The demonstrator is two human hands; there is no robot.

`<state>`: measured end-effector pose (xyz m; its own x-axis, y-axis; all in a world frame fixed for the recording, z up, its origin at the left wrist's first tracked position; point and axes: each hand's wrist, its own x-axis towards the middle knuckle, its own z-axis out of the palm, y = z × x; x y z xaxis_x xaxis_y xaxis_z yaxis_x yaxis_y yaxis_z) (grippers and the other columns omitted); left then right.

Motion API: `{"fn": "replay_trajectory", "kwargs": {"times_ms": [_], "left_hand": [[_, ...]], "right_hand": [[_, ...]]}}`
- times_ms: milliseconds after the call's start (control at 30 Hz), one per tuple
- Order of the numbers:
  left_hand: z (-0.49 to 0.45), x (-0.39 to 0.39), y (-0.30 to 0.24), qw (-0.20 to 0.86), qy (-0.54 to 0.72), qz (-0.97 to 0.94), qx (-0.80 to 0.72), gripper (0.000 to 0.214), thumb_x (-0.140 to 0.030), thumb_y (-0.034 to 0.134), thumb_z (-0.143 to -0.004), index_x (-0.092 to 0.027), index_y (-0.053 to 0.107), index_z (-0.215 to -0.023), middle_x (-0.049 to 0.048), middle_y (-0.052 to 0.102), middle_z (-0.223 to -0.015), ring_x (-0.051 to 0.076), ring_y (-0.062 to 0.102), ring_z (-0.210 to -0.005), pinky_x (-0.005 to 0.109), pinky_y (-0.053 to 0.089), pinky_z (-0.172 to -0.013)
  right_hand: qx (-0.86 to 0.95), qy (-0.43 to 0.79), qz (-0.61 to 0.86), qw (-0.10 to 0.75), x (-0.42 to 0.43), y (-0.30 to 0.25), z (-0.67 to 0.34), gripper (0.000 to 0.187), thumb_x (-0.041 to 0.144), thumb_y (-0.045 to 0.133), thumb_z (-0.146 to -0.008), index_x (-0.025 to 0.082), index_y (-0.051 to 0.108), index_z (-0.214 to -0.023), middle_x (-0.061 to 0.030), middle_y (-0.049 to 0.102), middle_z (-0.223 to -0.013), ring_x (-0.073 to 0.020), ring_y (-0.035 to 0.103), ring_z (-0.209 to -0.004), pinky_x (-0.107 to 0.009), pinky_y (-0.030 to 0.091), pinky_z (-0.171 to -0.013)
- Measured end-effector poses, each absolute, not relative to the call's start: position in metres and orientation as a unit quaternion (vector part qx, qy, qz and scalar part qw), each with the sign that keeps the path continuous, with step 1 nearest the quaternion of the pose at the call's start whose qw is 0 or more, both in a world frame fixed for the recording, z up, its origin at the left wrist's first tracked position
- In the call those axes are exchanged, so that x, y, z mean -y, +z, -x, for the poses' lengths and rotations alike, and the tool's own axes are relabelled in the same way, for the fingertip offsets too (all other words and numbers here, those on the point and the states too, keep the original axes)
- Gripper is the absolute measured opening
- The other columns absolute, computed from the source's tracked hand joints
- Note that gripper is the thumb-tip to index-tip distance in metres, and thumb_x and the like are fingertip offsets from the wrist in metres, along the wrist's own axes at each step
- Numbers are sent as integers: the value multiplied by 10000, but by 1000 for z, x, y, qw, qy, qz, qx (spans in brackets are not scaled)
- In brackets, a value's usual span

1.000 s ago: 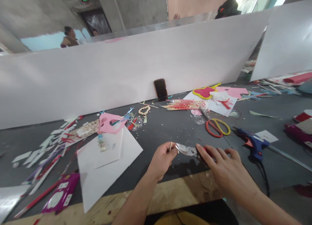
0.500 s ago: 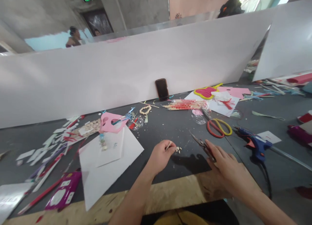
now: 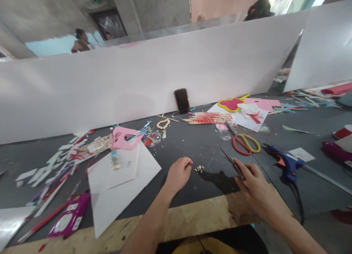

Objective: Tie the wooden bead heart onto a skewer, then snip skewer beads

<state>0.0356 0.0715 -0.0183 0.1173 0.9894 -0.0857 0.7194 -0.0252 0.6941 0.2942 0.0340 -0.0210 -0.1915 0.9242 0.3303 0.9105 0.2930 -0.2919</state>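
Observation:
My left hand (image 3: 178, 173) is closed just left of centre, pinching a short pale stick (image 3: 187, 161) between thumb and fingers. On the dark table to its right lies a small pile of several short pale stick pieces (image 3: 199, 169). Beyond that pile, my right hand (image 3: 254, 184) is wrapped round long-nosed pliers (image 3: 232, 162), whose pointed jaws face up and left. The palm and fingers partly hide the pliers' handles. A gap separates the tool from the stick.
Scissors (image 3: 245, 144) with red and yellow handles and a blue glue gun (image 3: 286, 160) lie to the right. Bundled red-and-tan sticks (image 3: 209, 118) and a phone (image 3: 182, 100) are at the back. White sheets (image 3: 148, 166) and a purple packet (image 3: 70, 213) occupy the left.
My left hand has drawn slightly left, away from the pile, still pinching the stick. The pliers have shifted a little right, and their jaws look closer together.

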Motion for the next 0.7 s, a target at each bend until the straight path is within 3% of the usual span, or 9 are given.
{"fn": "replay_trajectory", "kwargs": {"times_ms": [100, 200, 300, 400, 533, 700], "left_hand": [[-32, -65, -18, 326, 271, -667, -613, 328, -279, 415, -873, -167, 577, -1136, 97, 631, -1058, 189, 580, -968, 307, 416, -867], [-35, -56, -18, 380, 359, -638, -565, 380, -349, 401, -897, -175, 569, -1190, 102, 613, -1079, 192, 558, -1011, 312, 409, -891], [-43, -47, -12, 460, 387, -591, -539, 379, -383, 415, -894, -173, 600, -1149, 73, 631, -933, 149, 572, -788, 269, 445, -730], [-53, -39, -2, 539, 410, -529, -513, 346, -401, 470, -866, -150, 608, -1060, 30, 614, -770, 86, 467, -554, 219, 391, -548], [-57, -35, 10, 586, 456, -466, -482, 299, -416, 530, -829, -140, 585, -931, 12, 587, -725, 58, 409, -500, 197, 319, -475], [-54, -33, 12, 620, 467, -424, -467, 327, -450, 568, -790, -144, 573, -903, -7, 558, -691, 45, 367, -467, 197, 276, -450]], "right_hand": [[776, 57, 588, 222, -34, -15, -291, 389, 259, 372, -917, 232, 441, -1299, -79, 573, -965, -203, 627, -851, -332, 525, -712], [778, 101, 573, 237, -34, -14, -286, 390, 259, 382, -915, 238, 424, -1302, -98, 598, -1055, -225, 620, -932, -378, 518, -768], [778, 163, 549, 259, -34, -15, -280, 397, 270, 380, -919, 233, 401, -1314, -106, 597, -1139, -222, 603, -1015, -377, 507, -823], [780, 209, 529, 260, -33, -15, -273, 404, 284, 375, -917, 216, 402, -1315, -109, 611, -1155, -214, 601, -1040, -351, 510, -837], [788, 211, 508, 277, -31, -10, -261, 422, 286, 394, -905, 212, 417, -1320, -115, 595, -1173, -212, 575, -1091, -356, 502, -869], [767, 243, 520, 288, -32, 2, -250, 388, 304, 388, -909, 216, 462, -1280, -106, 608, -1084, -199, 605, -1007, -352, 511, -841]]}}
